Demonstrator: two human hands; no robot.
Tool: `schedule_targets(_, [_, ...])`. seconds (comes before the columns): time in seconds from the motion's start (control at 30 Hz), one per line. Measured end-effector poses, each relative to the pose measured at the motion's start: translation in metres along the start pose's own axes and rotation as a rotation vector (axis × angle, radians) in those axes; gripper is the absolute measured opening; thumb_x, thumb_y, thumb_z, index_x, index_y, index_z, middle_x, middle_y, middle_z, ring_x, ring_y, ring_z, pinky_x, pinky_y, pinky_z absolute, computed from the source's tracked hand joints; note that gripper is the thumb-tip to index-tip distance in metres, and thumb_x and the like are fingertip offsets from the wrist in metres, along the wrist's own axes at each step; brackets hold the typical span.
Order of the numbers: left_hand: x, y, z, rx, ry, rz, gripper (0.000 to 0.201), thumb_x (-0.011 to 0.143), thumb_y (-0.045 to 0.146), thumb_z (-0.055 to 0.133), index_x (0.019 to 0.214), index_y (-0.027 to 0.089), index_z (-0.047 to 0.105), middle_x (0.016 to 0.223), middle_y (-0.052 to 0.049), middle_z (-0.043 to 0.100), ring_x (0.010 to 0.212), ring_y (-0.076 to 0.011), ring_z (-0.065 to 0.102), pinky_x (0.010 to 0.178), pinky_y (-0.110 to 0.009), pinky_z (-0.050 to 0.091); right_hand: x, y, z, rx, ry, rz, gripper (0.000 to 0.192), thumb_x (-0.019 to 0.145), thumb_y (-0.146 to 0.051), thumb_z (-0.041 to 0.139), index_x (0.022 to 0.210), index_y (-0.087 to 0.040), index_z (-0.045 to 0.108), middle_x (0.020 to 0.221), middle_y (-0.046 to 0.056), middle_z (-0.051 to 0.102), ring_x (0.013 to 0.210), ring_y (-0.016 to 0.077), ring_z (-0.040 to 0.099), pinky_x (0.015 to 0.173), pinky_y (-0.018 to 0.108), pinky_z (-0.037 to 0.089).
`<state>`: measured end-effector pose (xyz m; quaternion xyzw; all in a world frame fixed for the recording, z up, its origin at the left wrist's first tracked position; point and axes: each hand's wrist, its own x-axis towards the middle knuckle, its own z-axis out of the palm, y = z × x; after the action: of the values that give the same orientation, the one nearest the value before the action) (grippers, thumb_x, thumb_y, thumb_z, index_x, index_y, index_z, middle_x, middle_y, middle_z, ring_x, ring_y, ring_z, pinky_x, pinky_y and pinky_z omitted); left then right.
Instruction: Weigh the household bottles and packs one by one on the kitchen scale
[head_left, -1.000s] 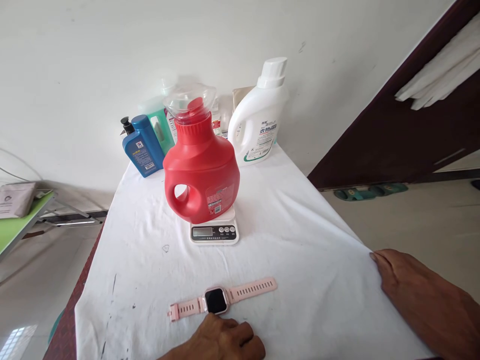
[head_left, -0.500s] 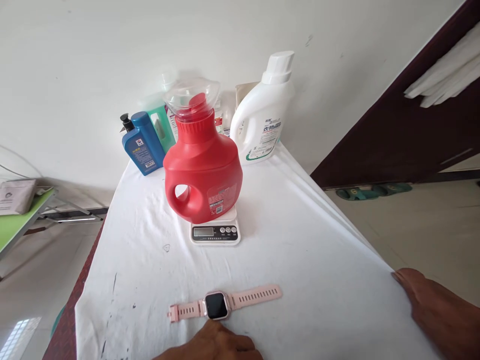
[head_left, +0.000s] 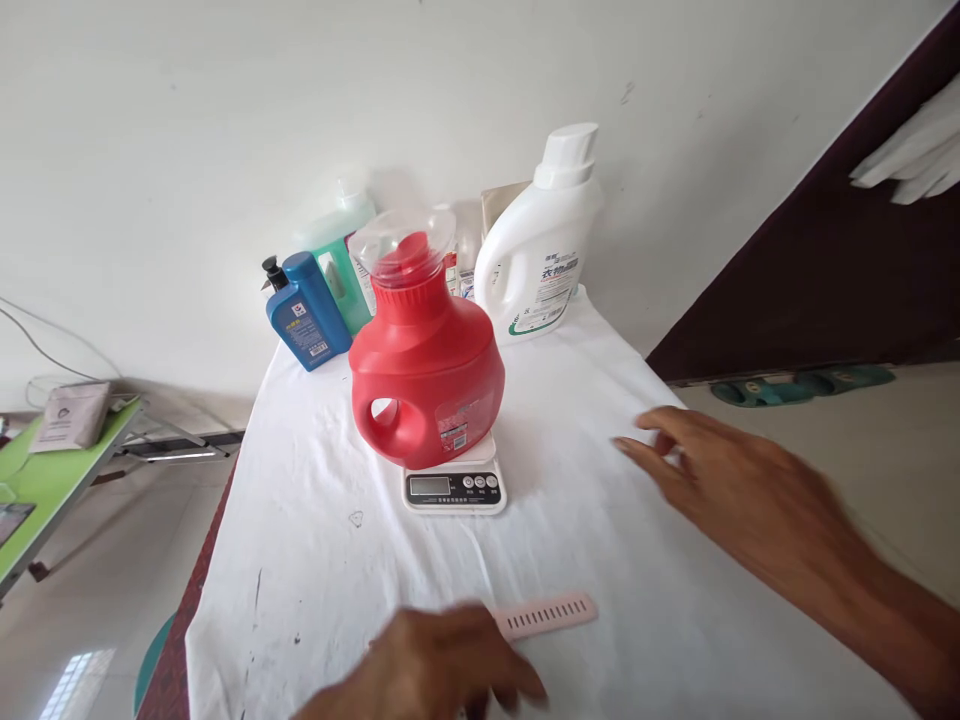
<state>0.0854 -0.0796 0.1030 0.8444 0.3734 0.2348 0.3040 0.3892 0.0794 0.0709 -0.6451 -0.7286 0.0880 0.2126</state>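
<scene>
My left hand [head_left: 442, 655] is over the smartwatch at the near part of the table, its fingers loosely bent and blurred, with nothing visible in them. It covers the watch's face, leaving the pink strap [head_left: 551, 614] showing on the right. My right hand [head_left: 720, 475] hovers over the right side of the table, thumb and fingers apart, holding nothing. Between and beyond both hands, a large red detergent jug [head_left: 427, 360] stands on a white kitchen scale [head_left: 454, 492]. A clear plastic funnel-like piece [head_left: 367, 240] sits around the jug's mouth.
Behind the jug stand a blue bottle [head_left: 309, 315], a green bottle [head_left: 341, 265] and a white detergent bottle [head_left: 544, 245], close to the wall. A white cloth [head_left: 300, 560] covers the table. Green slippers [head_left: 795, 388] lie on the floor, right.
My right hand has come in from the table's right edge, over the cloth. My left hand has moved up over the watch and now hides its face. The view has shifted slightly.
</scene>
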Motion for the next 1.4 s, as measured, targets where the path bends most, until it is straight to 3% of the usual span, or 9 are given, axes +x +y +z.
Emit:
schedule_targets(0.13, [0.027, -0.006, -0.069, 0.317, 0.911, -0.257, 0.021, 0.086, 0.032, 0.081, 0.091, 0.023, 0.064, 0.075, 0.004, 0.061, 0.062, -0.0108, 0.056, 0.059, -0.022, 0.048, 0.039, -0.055, 0.038, 0.411, -0.017, 0.021, 0.032, 0.089, -0.055, 0.048, 0.078, -0.025, 0.053, 0.068, 0.002, 0.062, 0.063, 0.0201, 0.055, 0.064, 0.033, 0.038])
schedule_targets(0.2, [0.044, -0.017, -0.09, 0.369, 1.101, -0.308, 0.039, 0.076, 0.042, 0.088, 0.1, 0.023, 0.064, 0.095, -0.001, 0.066, 0.079, -0.0157, 0.062, 0.068, -0.026, 0.052, 0.05, -0.063, 0.058, 0.583, 0.013, 0.06, 0.035, 0.09, -0.056, 0.048, 0.076, -0.024, 0.052, 0.066, 0.001, 0.059, 0.062, 0.0188, 0.053, 0.064, 0.032, 0.039])
schedule_targets(0.27, [0.059, -0.031, -0.099, 0.231, 1.022, -0.354, 0.052, 0.076, 0.055, 0.083, 0.112, 0.022, 0.066, 0.109, -0.007, 0.068, 0.093, -0.0216, 0.065, 0.076, -0.031, 0.054, 0.054, -0.063, 0.073, 0.647, 0.033, 0.075, 0.038, 0.091, -0.057, 0.046, 0.074, -0.024, 0.05, 0.064, 0.0, 0.056, 0.061, 0.0179, 0.051, 0.062, 0.032, 0.039])
schedule_targets(0.4, [0.075, -0.06, -0.096, -0.13, 0.822, -0.457, 0.051, 0.082, 0.066, 0.072, 0.099, 0.017, 0.072, 0.082, -0.006, 0.071, 0.079, -0.0228, 0.066, 0.07, -0.032, 0.054, 0.053, -0.056, 0.086, 0.704, 0.032, 0.082, 0.039, 0.095, -0.057, 0.046, 0.074, -0.024, 0.051, 0.062, -0.003, 0.051, 0.058, 0.0157, 0.046, 0.059, 0.03, 0.038])
schedule_targets(0.53, [0.084, -0.078, -0.089, -0.441, 1.008, -0.413, 0.051, 0.059, 0.058, 0.091, 0.069, 0.018, 0.06, 0.059, 0.001, 0.059, 0.061, -0.0179, 0.059, 0.059, -0.028, 0.05, 0.053, -0.051, 0.087, 0.759, 0.02, 0.096, 0.038, 0.097, -0.054, 0.047, 0.074, -0.024, 0.051, 0.063, -0.003, 0.05, 0.057, 0.0147, 0.043, 0.056, 0.028, 0.036])
schedule_targets(0.63, [0.096, -0.08, -0.092, -0.511, 1.13, -0.401, 0.054, 0.058, 0.052, 0.093, 0.059, 0.019, 0.05, 0.048, 0.007, 0.043, 0.047, -0.0099, 0.043, 0.049, -0.024, 0.041, 0.056, -0.049, 0.087, 0.761, 0.023, 0.085, 0.037, 0.096, -0.053, 0.048, 0.074, -0.024, 0.051, 0.063, -0.002, 0.051, 0.057, 0.0149, 0.043, 0.055, 0.028, 0.036])
schedule_targets(0.87, [0.142, -0.084, -0.13, -0.407, 1.294, -0.272, 0.058, 0.061, 0.053, 0.091, 0.06, 0.02, 0.043, 0.052, 0.009, 0.036, 0.047, -0.006, 0.035, 0.048, -0.023, 0.037, 0.058, -0.048, 0.091, 0.791, 0.015, 0.065, 0.034, 0.096, -0.05, 0.048, 0.075, -0.023, 0.054, 0.063, -0.002, 0.053, 0.058, 0.0149, 0.045, 0.057, 0.028, 0.037])
schedule_targets(1.1, [0.21, -0.139, -0.163, -0.398, 1.369, -0.247, 0.062, 0.061, 0.063, 0.085, 0.062, 0.023, 0.038, 0.052, 0.01, 0.03, 0.046, -0.005, 0.028, 0.044, -0.023, 0.028, 0.059, -0.046, 0.095, 0.737, 0.031, 0.054, 0.037, 0.097, -0.052, 0.048, 0.074, -0.024, 0.053, 0.062, -0.003, 0.051, 0.055, 0.0146, 0.043, 0.055, 0.028, 0.036])
schedule_targets(1.4, [0.264, -0.188, -0.139, -0.544, 1.383, -0.36, 0.06, 0.063, 0.059, 0.088, 0.058, 0.022, 0.041, 0.052, 0.009, 0.036, 0.047, -0.0061, 0.033, 0.045, -0.023, 0.028, 0.061, -0.043, 0.099, 0.725, 0.034, 0.052, 0.038, 0.097, -0.053, 0.048, 0.073, -0.024, 0.051, 0.061, -0.003, 0.052, 0.053, 0.0144, 0.042, 0.052, 0.027, 0.035])
